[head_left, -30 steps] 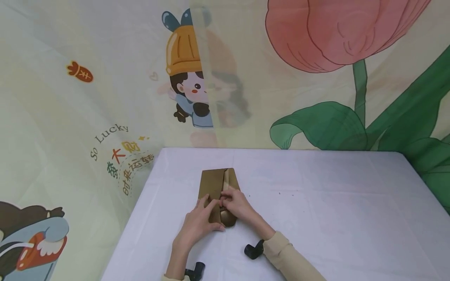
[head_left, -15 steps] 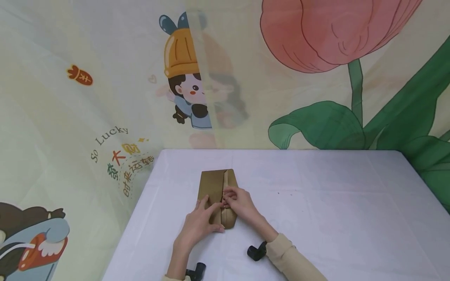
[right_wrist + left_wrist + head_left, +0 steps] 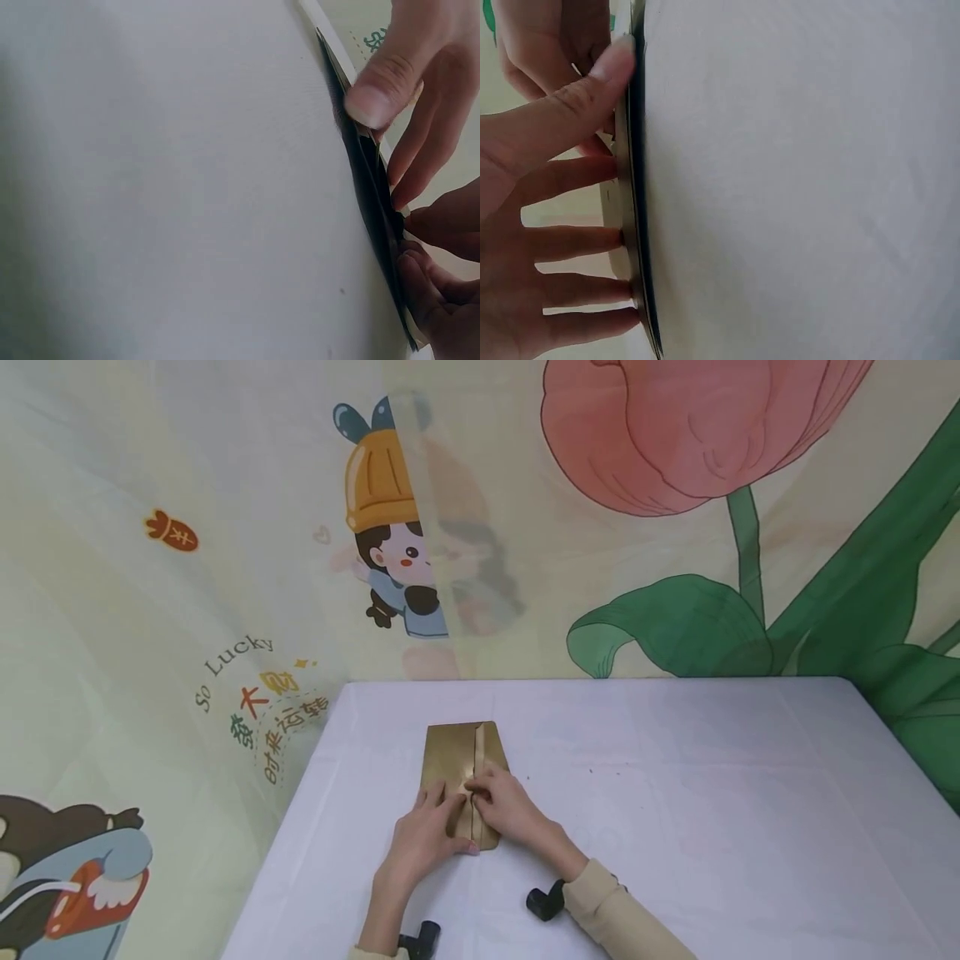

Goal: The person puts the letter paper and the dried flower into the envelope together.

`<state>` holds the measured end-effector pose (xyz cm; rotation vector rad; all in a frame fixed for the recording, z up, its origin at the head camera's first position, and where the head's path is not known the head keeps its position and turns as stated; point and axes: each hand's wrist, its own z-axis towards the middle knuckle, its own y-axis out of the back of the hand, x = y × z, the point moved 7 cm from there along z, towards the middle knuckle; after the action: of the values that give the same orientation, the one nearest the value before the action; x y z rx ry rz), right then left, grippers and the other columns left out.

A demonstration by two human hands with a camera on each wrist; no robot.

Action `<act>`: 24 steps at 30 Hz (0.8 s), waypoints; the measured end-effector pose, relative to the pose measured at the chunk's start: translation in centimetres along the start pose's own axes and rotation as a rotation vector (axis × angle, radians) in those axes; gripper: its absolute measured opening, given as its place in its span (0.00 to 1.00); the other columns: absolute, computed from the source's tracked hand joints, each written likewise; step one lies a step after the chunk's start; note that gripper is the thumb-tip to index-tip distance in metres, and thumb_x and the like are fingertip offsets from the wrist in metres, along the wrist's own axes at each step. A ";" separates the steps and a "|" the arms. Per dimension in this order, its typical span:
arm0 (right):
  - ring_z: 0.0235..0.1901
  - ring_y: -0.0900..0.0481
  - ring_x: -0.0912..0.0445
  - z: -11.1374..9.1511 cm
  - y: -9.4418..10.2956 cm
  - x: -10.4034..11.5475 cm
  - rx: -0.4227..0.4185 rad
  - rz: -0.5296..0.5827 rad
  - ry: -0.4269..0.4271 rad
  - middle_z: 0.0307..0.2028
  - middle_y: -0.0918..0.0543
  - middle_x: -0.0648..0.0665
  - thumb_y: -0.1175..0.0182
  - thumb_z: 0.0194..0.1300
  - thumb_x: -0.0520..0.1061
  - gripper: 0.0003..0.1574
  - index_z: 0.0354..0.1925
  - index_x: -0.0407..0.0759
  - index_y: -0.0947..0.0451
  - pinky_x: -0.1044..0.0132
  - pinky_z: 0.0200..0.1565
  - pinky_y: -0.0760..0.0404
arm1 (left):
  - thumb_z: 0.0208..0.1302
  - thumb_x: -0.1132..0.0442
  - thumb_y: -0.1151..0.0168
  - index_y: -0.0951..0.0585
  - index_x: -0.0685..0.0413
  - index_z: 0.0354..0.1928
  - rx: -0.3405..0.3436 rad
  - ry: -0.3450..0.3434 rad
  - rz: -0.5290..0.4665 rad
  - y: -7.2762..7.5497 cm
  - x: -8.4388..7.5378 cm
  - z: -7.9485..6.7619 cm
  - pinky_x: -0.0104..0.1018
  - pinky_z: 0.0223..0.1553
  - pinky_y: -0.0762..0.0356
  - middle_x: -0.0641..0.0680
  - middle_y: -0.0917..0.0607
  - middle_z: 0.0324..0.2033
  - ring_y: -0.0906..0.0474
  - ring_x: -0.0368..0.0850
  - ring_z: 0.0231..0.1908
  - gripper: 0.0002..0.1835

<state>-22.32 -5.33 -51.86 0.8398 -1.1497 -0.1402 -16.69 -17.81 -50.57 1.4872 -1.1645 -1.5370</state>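
Observation:
A flat gold folded card or packet (image 3: 446, 752), its kind unclear, lies on the white table. A pale seam strip (image 3: 480, 745) runs lengthwise along its right part. My left hand (image 3: 427, 831) rests on its left side with fingertips spread on top and the thumb at the near edge; the left wrist view shows the straight fingers (image 3: 577, 244). My right hand (image 3: 510, 806) has its thumb and forefinger close together at the seam, pinching there. In the right wrist view the packet's dark edge (image 3: 367, 176) gapes slightly; the fingers partly hide the pinched spot.
The white-clothed table (image 3: 712, 827) extends right and behind the packet. Small dark specks (image 3: 591, 771) lie on the cloth. A printed curtain (image 3: 225, 568) hangs behind and to the left. Black wrist cameras (image 3: 545, 902) sit near both sleeves.
My right fingers have shifted slightly toward the left and down along the seam. The packet's near right part, bulging and rounded before, now looks flatter. My left hand stays nearly in place.

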 end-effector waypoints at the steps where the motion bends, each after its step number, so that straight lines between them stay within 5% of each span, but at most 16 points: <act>1: 0.36 0.27 0.58 0.1 0.0 0.0 0.002 -0.004 0.002 0.42 0.20 0.43 0.38 0.69 0.34 0.15 0.52 0.35 0.14 0.69 0.35 0.26 | 0.49 0.39 0.21 0.20 0.49 0.65 -0.002 0.003 0.006 0.1 0.0 0.3 0.69 0.46 0.21 0.69 0.30 0.71 0.34 0.74 0.70 0.42; 11: 0.38 0.20 0.58 -0.6 2.3 -0.2 0.019 0.093 0.035 0.44 0.13 0.44 0.43 0.71 0.33 0.15 0.51 0.38 0.15 0.68 0.40 0.20 | 0.64 0.48 0.28 0.13 0.61 0.49 -0.058 0.003 0.065 0.5 -0.6 2.4 0.50 0.31 0.19 0.62 0.21 0.65 0.19 0.63 0.50 0.23; 18: 0.48 0.14 0.51 -2.1 7.1 -0.5 -0.121 -0.001 0.017 0.49 0.12 0.44 0.39 0.71 0.35 0.11 0.49 0.41 0.15 0.55 0.51 0.16 | 0.62 0.48 0.26 0.15 0.69 0.48 -0.131 0.020 0.168 1.2 -0.9 3.2 0.65 0.56 0.26 0.66 0.20 0.61 0.23 0.68 0.54 0.28; 24: 0.59 0.17 0.46 -3.5 10.1 -0.3 -0.249 -0.137 -0.003 0.55 0.14 0.43 0.34 0.69 0.38 0.10 0.48 0.43 0.14 0.48 0.59 0.19 | 0.64 0.45 0.28 0.19 0.76 0.54 -0.176 -0.011 0.242 1.7 -1.3 3.2 0.70 0.60 0.30 0.77 0.26 0.63 0.27 0.75 0.60 0.35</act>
<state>-22.61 3.65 -46.06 0.6967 -1.0520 -0.3901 -19.88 -16.79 -48.67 1.1779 -1.1379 -1.4421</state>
